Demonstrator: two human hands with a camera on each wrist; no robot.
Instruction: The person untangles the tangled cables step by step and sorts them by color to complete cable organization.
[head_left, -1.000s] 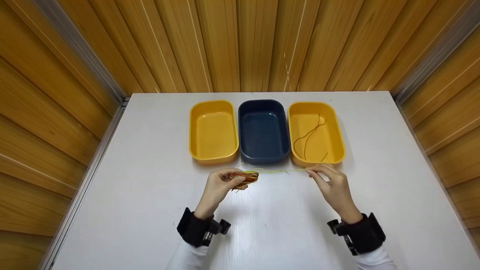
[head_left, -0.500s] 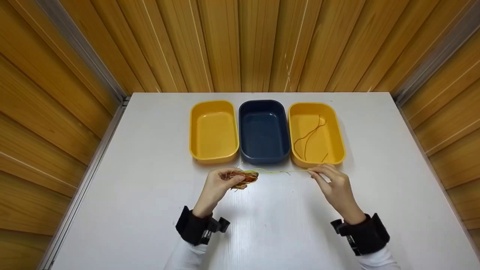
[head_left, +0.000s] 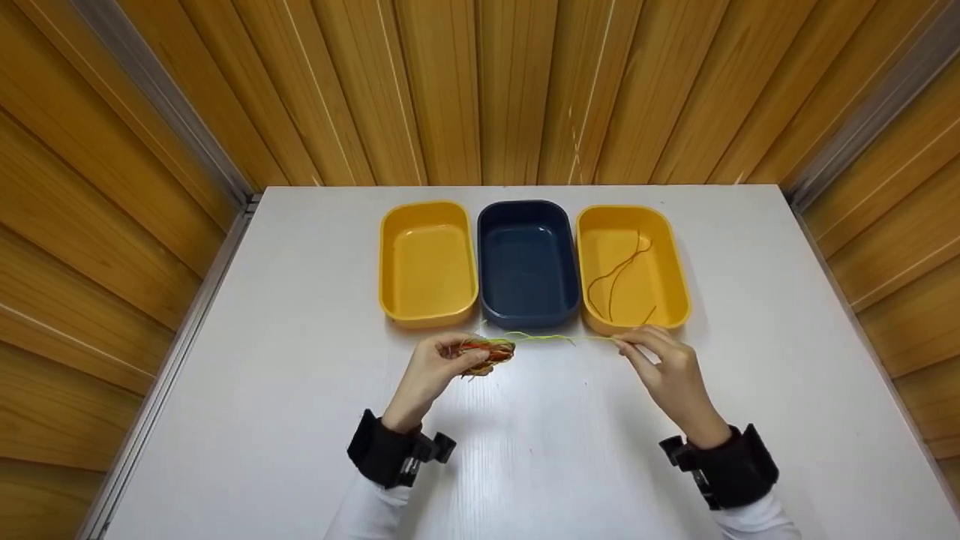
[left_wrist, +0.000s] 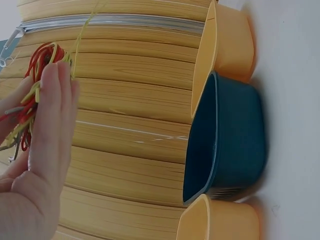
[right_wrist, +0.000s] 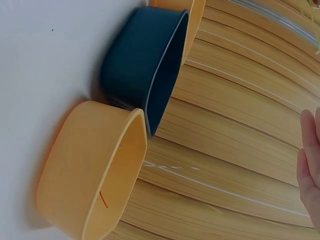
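My left hand (head_left: pixel 439 366) grips a bundle of thin strings (head_left: pixel 491 354), mixed red, yellow, orange and green, between thumb and fingers. In the left wrist view the bundle (left_wrist: pixel 42 75) shows loops at the top and loose ends below. One yellow-green string (head_left: pixel 551 337) runs from the bundle across to my right hand (head_left: pixel 670 373), whose thumb and forefinger pinch its far end. Both hands are above the table, in front of the bins. Only fingers (right_wrist: pixel 310 155) of the right hand show at the edge of the right wrist view.
Three bins stand in a row: a left yellow bin (head_left: pixel 429 319), a dark blue bin (head_left: pixel 528 319) and a right yellow bin (head_left: pixel 682 300). Inside the right one lie a few thin brownish-orange strings (head_left: pixel 616 274). The white table (head_left: pixel 315 390) ends at wood-patterned walls (head_left: pixel 517 90).
Both hands keep their hold and barely shift. The left hand with the bundle has risen slightly away from me, and the loose yellow-green strand bows up a little more.
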